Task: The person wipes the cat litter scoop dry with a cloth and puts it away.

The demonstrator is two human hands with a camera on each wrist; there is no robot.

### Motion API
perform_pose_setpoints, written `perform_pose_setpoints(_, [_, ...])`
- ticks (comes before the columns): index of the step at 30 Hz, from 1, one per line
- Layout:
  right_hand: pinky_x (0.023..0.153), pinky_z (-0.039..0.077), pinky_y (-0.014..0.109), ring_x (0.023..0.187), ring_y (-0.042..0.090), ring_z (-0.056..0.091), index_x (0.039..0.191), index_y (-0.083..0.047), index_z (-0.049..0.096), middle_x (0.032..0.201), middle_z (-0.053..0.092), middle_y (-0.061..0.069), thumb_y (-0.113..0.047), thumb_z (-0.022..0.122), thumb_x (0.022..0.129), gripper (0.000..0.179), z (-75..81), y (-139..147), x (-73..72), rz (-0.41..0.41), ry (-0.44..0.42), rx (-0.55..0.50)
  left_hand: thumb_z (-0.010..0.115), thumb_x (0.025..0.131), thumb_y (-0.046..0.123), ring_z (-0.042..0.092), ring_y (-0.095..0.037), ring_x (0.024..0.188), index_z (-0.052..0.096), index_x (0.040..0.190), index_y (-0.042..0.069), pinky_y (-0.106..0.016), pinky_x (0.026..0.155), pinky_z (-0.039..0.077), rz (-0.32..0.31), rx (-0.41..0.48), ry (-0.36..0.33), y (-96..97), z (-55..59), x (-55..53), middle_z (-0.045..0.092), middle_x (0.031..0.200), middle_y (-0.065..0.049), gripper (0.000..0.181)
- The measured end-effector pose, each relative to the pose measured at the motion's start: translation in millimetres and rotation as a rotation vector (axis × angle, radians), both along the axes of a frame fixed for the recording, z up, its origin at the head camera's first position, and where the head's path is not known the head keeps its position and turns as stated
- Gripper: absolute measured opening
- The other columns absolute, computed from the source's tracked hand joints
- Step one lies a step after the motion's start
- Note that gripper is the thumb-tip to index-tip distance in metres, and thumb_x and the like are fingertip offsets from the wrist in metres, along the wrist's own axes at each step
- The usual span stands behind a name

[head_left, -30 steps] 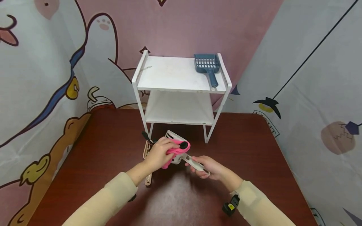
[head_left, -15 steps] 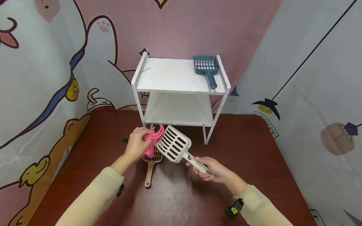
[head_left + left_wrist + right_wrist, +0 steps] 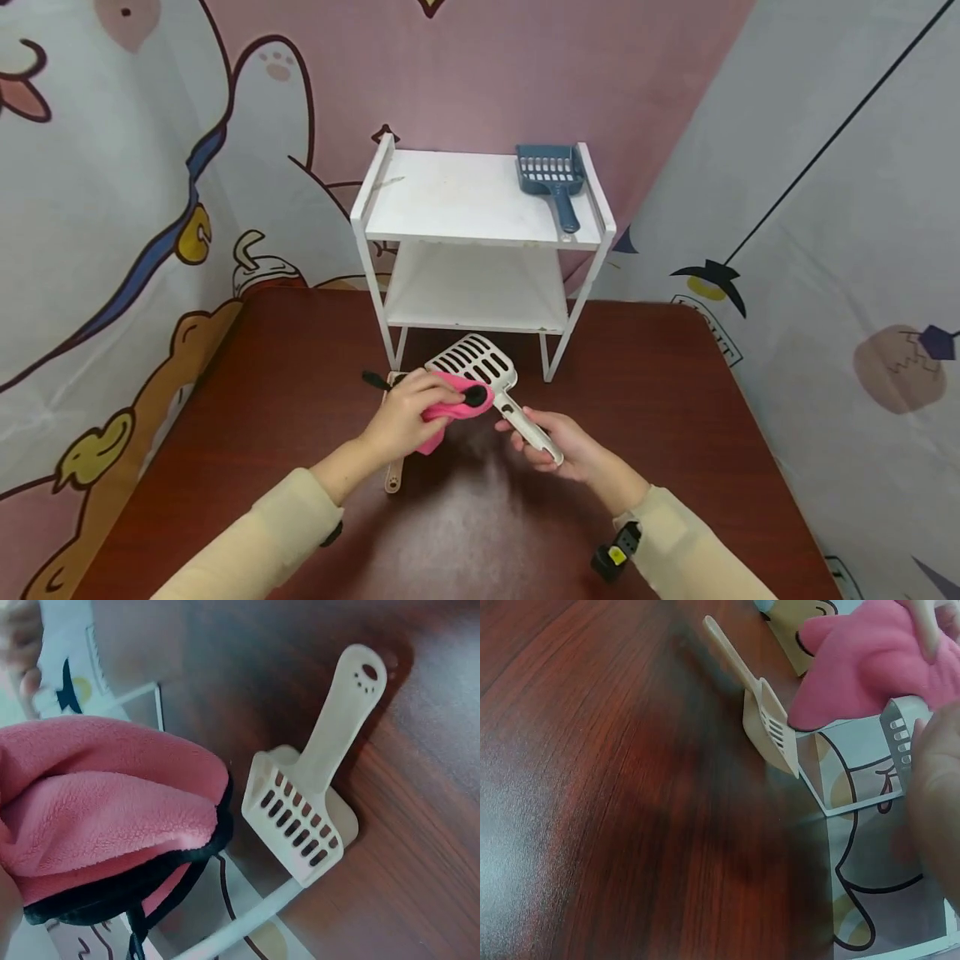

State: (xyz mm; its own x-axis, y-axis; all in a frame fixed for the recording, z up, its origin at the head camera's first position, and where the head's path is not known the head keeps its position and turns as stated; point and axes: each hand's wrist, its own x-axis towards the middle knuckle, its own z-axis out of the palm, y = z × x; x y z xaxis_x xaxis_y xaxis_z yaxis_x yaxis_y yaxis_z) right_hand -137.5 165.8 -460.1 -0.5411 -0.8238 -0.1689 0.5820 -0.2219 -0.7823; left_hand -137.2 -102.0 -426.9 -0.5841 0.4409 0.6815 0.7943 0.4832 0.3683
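My left hand [image 3: 408,417] grips a bunched pink cloth [image 3: 450,404] with black trim, which overlaps the head of an off-white litter scoop [image 3: 487,358]. My right hand [image 3: 566,450] holds that scoop by its handle, slotted head angled up and to the left, above the table. In the right wrist view only part of its slotted head [image 3: 895,731] shows beside the pink cloth. Below my left hand a beige litter scoop [image 3: 296,817] lies on the table. From the head camera it is mostly hidden, with just its handle end [image 3: 393,475] plainly visible.
A white two-tier shelf [image 3: 480,287] stands on the dark red-brown table [image 3: 660,375], just beyond my hands. On its top right lies a blue litter scoop [image 3: 552,179]. A cartoon-printed cloth [image 3: 787,167] hangs behind and at the sides.
The pink cloth in my left hand swings left off the off-white scoop's head, then comes back right over it. My right hand keeps its grip, and the scoop's head tilts.
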Motion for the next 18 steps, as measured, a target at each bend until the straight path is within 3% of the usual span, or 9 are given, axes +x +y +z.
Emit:
perform_pose_setpoints(3, [0.042, 0.032, 0.009, 0.044, -0.003, 0.043, 0.115, -0.007, 0.053, 0.079, 0.059, -0.008, -0.027, 0.017, 0.104, 0.043, 1.3, 1, 0.4, 0.005, -0.025, 0.002, 0.078, 0.063, -0.002, 0.059, -0.018, 0.090, 0.073, 0.088, 0.009, -0.027, 0.082, 0.048, -0.030, -0.044, 0.050, 2.7, -1.4, 1.6, 0.068, 0.091, -0.001, 0.027])
perform_pose_setpoints(6, [0.042, 0.030, 0.010, 0.043, -0.003, 0.041, 0.115, -0.007, 0.054, 0.078, 0.057, -0.008, -0.027, 0.017, 0.104, 0.044, 2.7, 3, 1.2, 0.022, -0.031, -0.007, 0.078, 0.063, -0.003, 0.057, -0.017, 0.087, 0.073, 0.088, 0.009, -0.027, 0.078, 0.048, 0.001, -0.040, 0.054, 0.6, -1.6, -0.3, 0.068, 0.091, -0.001, 0.028])
perform_pose_setpoints(11, [0.041, 0.027, 0.011, 0.043, -0.003, 0.038, 0.115, -0.007, 0.055, 0.078, 0.057, -0.009, -0.026, 0.013, 0.104, 0.047, 4.4, 6, 2.6, 0.055, -0.024, -0.047, 0.079, 0.062, -0.005, 0.054, -0.017, 0.081, 0.073, 0.087, 0.009, -0.027, 0.069, 0.047, 0.114, -0.002, 0.014, -9.9, -3.0, -8.5, 0.068, 0.090, -0.003, 0.029])
perform_pose_setpoints(18, [0.041, 0.029, 0.010, 0.043, -0.005, 0.040, 0.116, -0.010, 0.055, 0.079, 0.059, -0.011, -0.027, 0.011, 0.103, 0.049, 6.0, 9, 6.6, 0.113, 0.023, -0.032, 0.077, 0.066, -0.005, 0.053, -0.020, 0.080, 0.072, 0.088, 0.007, -0.029, 0.062, 0.044, 0.314, 0.005, -0.111, -36.1, -7.8, -22.8, 0.068, 0.089, -0.007, 0.026])
